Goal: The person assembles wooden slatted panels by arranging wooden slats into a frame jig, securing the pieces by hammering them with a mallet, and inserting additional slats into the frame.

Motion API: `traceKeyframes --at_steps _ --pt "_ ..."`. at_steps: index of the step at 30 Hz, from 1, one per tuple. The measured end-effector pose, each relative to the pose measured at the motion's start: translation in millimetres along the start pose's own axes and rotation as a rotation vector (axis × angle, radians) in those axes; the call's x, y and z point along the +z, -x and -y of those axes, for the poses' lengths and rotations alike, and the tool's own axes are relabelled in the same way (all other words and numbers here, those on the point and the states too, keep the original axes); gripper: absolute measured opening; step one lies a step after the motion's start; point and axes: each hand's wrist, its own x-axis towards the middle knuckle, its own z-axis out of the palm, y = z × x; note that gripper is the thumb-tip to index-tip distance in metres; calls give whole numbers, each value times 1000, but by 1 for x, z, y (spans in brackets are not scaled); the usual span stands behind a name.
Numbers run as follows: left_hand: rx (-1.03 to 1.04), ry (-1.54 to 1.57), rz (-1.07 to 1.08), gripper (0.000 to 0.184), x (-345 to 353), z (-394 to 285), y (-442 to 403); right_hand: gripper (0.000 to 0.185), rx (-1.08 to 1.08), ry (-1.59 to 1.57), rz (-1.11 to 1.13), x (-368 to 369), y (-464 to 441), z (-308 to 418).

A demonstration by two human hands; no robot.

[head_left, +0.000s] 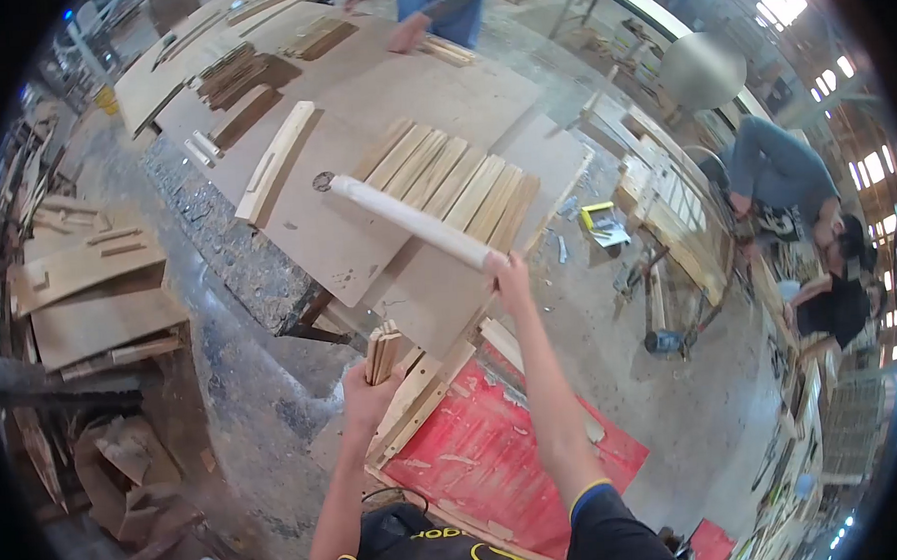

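Note:
My left hand [367,399] is closed round a small bundle of short wooden sticks [382,351], their ends pointing up. Beyond it, my right hand [507,277] grips the near end of a long, pale, rounded wooden piece [411,220]. That piece slants away to the left over the brown board tabletop [361,114], in front of a row of wooden slats [454,180] laid side by side. Whether its far end touches the board I cannot tell. A red, scuffed panel [486,449] with a wooden edge lies right before my body.
A curved wooden piece [278,159] and stacked strips [234,77] lie further left. Across the table, another person's hand [410,33] rests by more strips. A person [784,165] bends over woodwork at right. Wooden boards [104,305] are piled at left.

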Motion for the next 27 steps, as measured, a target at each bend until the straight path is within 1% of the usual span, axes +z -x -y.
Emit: traceKeyframes --at_steps 1,2,4,5,6,7,9,11,12,13,14,15,17,20,23,26,27 --pt "104 -39 11 23 -2 1 1 56 -19 -132 -43 -1 41 -16" --pt "209 -73 25 21 -3 3 3 54 -75 -110 -88 -14 78 -48" --pt "393 -180 67 17 -4 12 5 45 48 -221 -281 -33 189 -88" --pt "475 -256 95 15 -4 21 3 45 31 -273 -148 -54 255 -96" --pt "559 -331 125 14 -3 28 4 43 64 -278 -216 -72 310 -122" --pt "534 -372 231 16 -1 34 9 41 99 -287 -284 -86 359 -146" --pt "514 -524 401 17 11 51 25 38 131 -214 -312 -108 448 -168" --pt "529 -670 601 19 22 94 41 50 148 124 -484 -132 501 -224" --pt "556 -772 695 21 28 114 49 59 243 554 -540 -143 521 -231" --pt "579 -878 793 23 32 133 62 68 355 983 -564 -146 534 -234" --pt "605 -979 883 24 36 148 76 73 422 976 -657 -140 540 -224" --pt "606 -1012 958 27 38 160 90 78 484 973 -747 -138 539 -212" --pt "604 -1081 1102 32 36 175 111 72 413 825 -846 -153 526 -252" --pt "665 -1197 1112 36 32 183 129 66 504 769 -802 -152 518 -267" --pt "649 -1164 1111 37 21 170 133 58 555 821 -800 -116 519 -248" --pt "616 -1109 1108 40 8 171 122 51 422 886 -822 -96 525 -257" --pt "616 -1047 1043 40 8 171 120 53 358 927 -849 -93 528 -246"
